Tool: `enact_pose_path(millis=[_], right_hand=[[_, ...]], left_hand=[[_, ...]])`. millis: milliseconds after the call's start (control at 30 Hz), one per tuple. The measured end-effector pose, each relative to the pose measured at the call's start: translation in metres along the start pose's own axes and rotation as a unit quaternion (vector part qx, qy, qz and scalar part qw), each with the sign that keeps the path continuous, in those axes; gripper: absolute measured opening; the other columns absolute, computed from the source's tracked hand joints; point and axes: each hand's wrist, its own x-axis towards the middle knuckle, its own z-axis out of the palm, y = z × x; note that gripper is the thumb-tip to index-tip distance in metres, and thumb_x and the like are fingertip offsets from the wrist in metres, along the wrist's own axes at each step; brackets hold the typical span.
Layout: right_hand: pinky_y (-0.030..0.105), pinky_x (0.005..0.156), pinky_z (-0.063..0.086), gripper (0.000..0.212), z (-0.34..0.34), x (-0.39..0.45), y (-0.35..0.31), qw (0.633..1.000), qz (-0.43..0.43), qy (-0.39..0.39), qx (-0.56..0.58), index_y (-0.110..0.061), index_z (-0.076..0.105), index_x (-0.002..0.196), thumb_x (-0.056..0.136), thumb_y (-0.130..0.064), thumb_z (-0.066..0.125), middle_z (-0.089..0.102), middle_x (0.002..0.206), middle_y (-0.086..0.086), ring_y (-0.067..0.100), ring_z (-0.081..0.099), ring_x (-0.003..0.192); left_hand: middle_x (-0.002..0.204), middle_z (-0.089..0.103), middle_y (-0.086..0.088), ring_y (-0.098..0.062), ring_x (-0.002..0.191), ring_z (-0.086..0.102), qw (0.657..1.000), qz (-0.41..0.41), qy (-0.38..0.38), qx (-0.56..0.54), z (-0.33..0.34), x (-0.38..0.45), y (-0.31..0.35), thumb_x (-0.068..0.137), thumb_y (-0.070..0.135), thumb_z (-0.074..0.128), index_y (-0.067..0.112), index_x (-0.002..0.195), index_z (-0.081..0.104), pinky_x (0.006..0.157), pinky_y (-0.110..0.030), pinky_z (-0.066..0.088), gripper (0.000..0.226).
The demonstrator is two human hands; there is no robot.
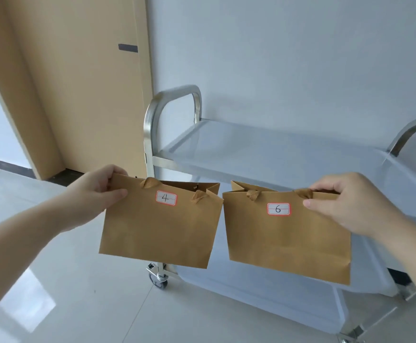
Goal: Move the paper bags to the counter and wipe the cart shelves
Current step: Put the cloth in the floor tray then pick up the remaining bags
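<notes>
While the cart [264, 154] stands just beyond both hands, left hand [95, 194] pinches bag 4 [160, 224], right hand [343, 204] pinches bag 6 [288, 236], both aloft.

Bags [160, 226] before bare cart shelf [264, 149]

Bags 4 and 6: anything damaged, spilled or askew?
Nothing damaged or spilled. Bag 4, pinched at its top corner by the left hand, hangs slightly tilted. Bag 6, held by the right hand, tilts too, and its lower right corner looks a little creased. The cart top shelf is bare.
</notes>
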Motion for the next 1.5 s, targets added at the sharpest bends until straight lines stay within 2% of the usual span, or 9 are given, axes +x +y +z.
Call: enact_pose_path(millis=[133, 300, 400, 533, 833, 933, 1167, 1333, 1500], right_hand=[[0.027, 0.064, 0.045, 0.013, -0.079, 0.041, -0.047, 0.999, 0.031, -0.028, 0.015, -0.022, 0.073, 0.074, 0.079, -0.011, 0.073, 0.069, 0.07, -0.013, 0.011, 0.064, 0.069], [0.024, 0.069, 0.043, 0.015, -0.17, 0.101, -0.092, 0.998, 0.05, -0.038, -0.009, -0.024, 0.073, 0.077, 0.082, -0.009, 0.07, 0.069, 0.08, -0.004, 0.016, 0.063, 0.081], [0.031, 0.078, 0.046, 0.026, -0.212, 0.134, -0.09, 0.995, 0.083, -0.058, -0.016, -0.033, 0.071, 0.076, 0.082, -0.008, 0.069, 0.069, 0.088, -0.003, 0.018, 0.063, 0.088], [0.016, 0.069, 0.038, 0.015, -0.239, 0.173, -0.058, 0.992, 0.111, -0.042, -0.032, -0.019, 0.073, 0.085, 0.084, -0.005, 0.066, 0.065, 0.096, 0.003, 0.022, 0.058, 0.091], [0.023, 0.084, 0.033, 0.017, -0.192, 0.237, 0.065, 0.991, 0.13, -0.01, -0.011, -0.006, 0.072, 0.1, 0.083, -0.006, 0.069, 0.055, 0.106, 0.001, 0.019, 0.053, 0.099], [0.024, 0.084, 0.034, 0.019, -0.173, 0.255, 0.087, 0.991, 0.131, -0.017, 0.014, -0.005, 0.071, 0.102, 0.083, -0.006, 0.069, 0.055, 0.107, 0.001, 0.018, 0.053, 0.098], [0.022, 0.083, 0.034, 0.019, -0.138, 0.28, 0.11, 0.991, 0.127, -0.04, 0.034, -0.007, 0.071, 0.102, 0.083, -0.005, 0.069, 0.055, 0.109, 0.001, 0.016, 0.053, 0.096], [0.013, 0.073, 0.036, 0.018, -0.131, 0.284, 0.118, 0.992, 0.118, -0.03, 0.026, -0.007, 0.071, 0.1, 0.083, -0.005, 0.069, 0.054, 0.108, 0.0, 0.015, 0.052, 0.096], [0.019, 0.078, 0.035, 0.016, -0.123, 0.283, 0.122, 0.992, 0.117, -0.037, 0.034, -0.012, 0.071, 0.097, 0.083, -0.005, 0.069, 0.054, 0.11, 0.001, 0.015, 0.053, 0.097]], left_hand=[[0.075, 0.053, -0.006, -0.007, 0.062, 0.051, 0.999, -0.02, -0.012, 0.029, -0.038, 0.018, 0.085, 0.091, -0.008, 0.05, 0.005, 0.095, 0.053, 0.057, -0.016, 0.042, 0.014], [0.078, 0.055, -0.004, -0.019, 0.074, 0.049, 0.997, -0.038, -0.025, 0.06, -0.07, 0.069, 0.179, 0.092, 0.0, 0.052, 0.016, 0.093, 0.054, 0.069, -0.031, 0.04, 0.016], [0.082, 0.054, -0.006, -0.022, 0.071, 0.049, 0.995, -0.056, -0.027, 0.078, -0.066, 0.109, 0.218, 0.091, 0.005, 0.049, 0.022, 0.091, 0.052, 0.063, -0.036, 0.043, 0.018], [0.084, 0.054, -0.002, -0.021, 0.076, 0.05, 0.993, -0.063, -0.035, 0.098, -0.029, 0.172, 0.244, 0.089, 0.008, 0.048, 0.023, 0.093, 0.051, 0.069, -0.037, 0.046, 0.016], [0.085, 0.053, 0.0, -0.019, 0.081, 0.048, 0.991, -0.102, -0.048, 0.068, 0.043, 0.279, 0.198, 0.068, 0.024, 0.054, 0.034, 0.082, 0.054, 0.076, -0.037, 0.039, 0.017], [0.083, 0.052, -0.001, -0.019, 0.079, 0.047, 0.992, -0.108, -0.042, 0.05, 0.056, 0.299, 0.184, 0.074, 0.014, 0.056, 0.028, 0.084, 0.054, 0.074, -0.036, 0.037, 0.018], [0.09, 0.056, -0.009, -0.021, 0.084, 0.048, 0.991, -0.128, -0.039, 0.014, 0.068, 0.329, 0.157, 0.066, 0.014, 0.052, 0.039, 0.073, 0.059, 0.075, -0.039, 0.035, 0.027], [0.087, 0.053, -0.01, -0.022, 0.082, 0.047, 0.991, -0.131, -0.023, 0.005, 0.074, 0.335, 0.153, 0.064, 0.011, 0.05, 0.026, 0.079, 0.056, 0.073, -0.037, 0.035, 0.022], [0.084, 0.053, -0.008, -0.022, 0.082, 0.046, 0.99, -0.136, -0.037, -0.006, 0.077, 0.338, 0.14, 0.064, 0.01, 0.05, 0.027, 0.078, 0.056, 0.072, -0.035, 0.034, 0.023]])
